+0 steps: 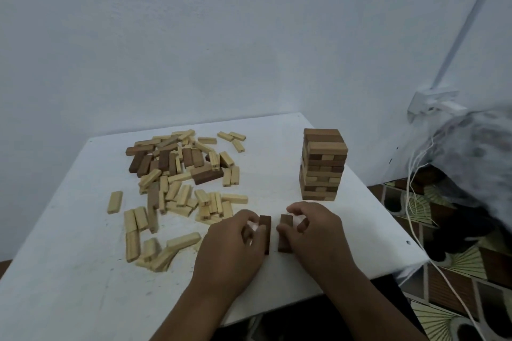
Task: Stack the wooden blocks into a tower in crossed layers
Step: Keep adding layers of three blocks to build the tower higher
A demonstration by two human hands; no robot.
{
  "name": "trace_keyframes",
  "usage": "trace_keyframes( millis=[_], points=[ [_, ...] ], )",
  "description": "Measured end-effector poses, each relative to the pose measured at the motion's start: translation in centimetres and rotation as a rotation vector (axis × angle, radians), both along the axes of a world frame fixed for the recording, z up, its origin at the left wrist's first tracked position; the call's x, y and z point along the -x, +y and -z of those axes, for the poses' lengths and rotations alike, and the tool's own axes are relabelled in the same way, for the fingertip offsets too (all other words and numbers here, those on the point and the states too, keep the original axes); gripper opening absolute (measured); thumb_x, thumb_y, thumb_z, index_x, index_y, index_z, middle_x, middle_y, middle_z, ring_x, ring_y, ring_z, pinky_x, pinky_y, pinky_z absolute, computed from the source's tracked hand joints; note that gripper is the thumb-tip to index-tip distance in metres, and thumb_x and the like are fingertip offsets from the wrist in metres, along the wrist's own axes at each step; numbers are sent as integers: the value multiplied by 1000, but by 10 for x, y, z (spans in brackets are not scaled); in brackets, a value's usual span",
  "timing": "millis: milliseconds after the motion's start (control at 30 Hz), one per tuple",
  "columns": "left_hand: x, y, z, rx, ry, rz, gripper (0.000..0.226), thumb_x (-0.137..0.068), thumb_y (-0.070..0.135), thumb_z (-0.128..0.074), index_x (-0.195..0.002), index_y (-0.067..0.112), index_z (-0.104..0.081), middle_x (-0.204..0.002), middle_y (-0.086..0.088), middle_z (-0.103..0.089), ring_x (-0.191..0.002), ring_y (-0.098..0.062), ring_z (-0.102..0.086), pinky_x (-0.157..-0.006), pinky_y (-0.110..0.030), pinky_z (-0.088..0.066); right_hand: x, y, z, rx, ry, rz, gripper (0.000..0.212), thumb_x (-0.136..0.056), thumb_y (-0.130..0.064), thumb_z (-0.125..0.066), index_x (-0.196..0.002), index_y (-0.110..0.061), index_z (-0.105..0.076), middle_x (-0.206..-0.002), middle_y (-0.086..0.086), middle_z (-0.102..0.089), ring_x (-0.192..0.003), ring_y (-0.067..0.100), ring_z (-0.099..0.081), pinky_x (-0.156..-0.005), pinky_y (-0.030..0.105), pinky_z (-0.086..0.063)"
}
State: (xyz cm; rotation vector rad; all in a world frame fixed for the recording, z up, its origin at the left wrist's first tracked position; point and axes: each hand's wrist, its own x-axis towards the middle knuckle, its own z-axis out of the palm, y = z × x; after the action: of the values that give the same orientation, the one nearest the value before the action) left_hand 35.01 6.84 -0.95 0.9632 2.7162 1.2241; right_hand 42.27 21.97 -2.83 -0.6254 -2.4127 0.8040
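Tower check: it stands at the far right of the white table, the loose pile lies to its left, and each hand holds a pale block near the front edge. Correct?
Not quite. The head view shows the left hand and right hand each gripping a dark brown block, not a pale one. The tower, the loose pile and the white table are as stated.

A white counter [83,271] with a scuffed, speckled top stands against a pale blue wall [194,36]. On the right, a white socket box [432,101] sits on the wall below a thin conduit [471,22]. White cords [415,224] hang down over a patterned floor [457,271]. A blurred grey bundle [476,152] fills the right edge.
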Motion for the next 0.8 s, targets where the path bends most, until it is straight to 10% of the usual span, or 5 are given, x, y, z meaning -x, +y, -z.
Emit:
trace_keyframes(
  millis=[167, 333, 800],
  points=[
    [9, -1, 10, -64, -93, 49, 23, -85, 26, -35, -100, 29, -52, -79, 9, -52, -77, -4, -47, -62, -19, -32, 4, -5, 1, 58, -36, -67, 27, -82, -28, -76, -109, -22, -70, -105, -9, -67, -73, 2, -60, -74, 8, -46],
    [19, -3, 20, -36, -49, 81, 52, -92, 4, -52, -137, 28, -41, -123, 13, -41, -106, 14, -40, -84, 2, -30, 5, -5, 0, 63, -34, -97, 19, -85, -24, -72, -104, -24, -70, -103, -10, -67, -74, 5, -62, -76, 13, -52],
    [22, -12, 20, -23, 165, 89, 12, -84, 8, -67, -86, 16, -75, -79, 5, -69, -81, -7, -54, -70, -18, -43, 2, 4, -11, 96, -201, -397, 52, -65, -43, -85, -110, -37, -61, -103, -27, -57, -91, -5, -53, -77, 7, -41]
  ],
)
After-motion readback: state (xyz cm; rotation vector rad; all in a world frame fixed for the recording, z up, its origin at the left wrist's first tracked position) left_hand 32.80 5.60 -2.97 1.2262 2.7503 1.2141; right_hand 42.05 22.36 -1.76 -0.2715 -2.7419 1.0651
